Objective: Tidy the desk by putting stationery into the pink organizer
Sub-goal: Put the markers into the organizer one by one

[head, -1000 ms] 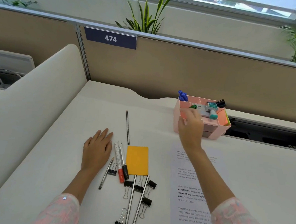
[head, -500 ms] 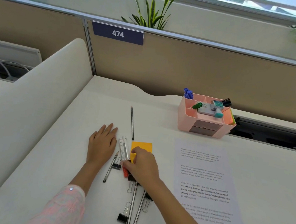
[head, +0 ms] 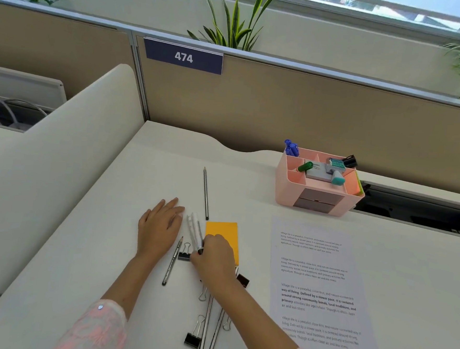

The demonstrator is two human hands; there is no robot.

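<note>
White markers (head: pixel 195 231) lie side by side on the worktop (head: pixel 104 247), long axes running away from us; our right hand (head: pixel 213 257) pinches their near ends, fingers curled. Our left hand (head: pixel 159 228) rests flat beside them, fingers together. Behind, a sign (head: pixel 183 56) reads "474".

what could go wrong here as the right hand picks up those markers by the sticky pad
1. The right hand grips two white markers at once; one may slip out on the way to the pink plastic organizer.
2. Its wrist lies over black binder clips and the orange sticky pad, so lifting may drag them.
3. The organizer sits near the desk's rear edge; a hard drop-in might nudge it back.
</note>
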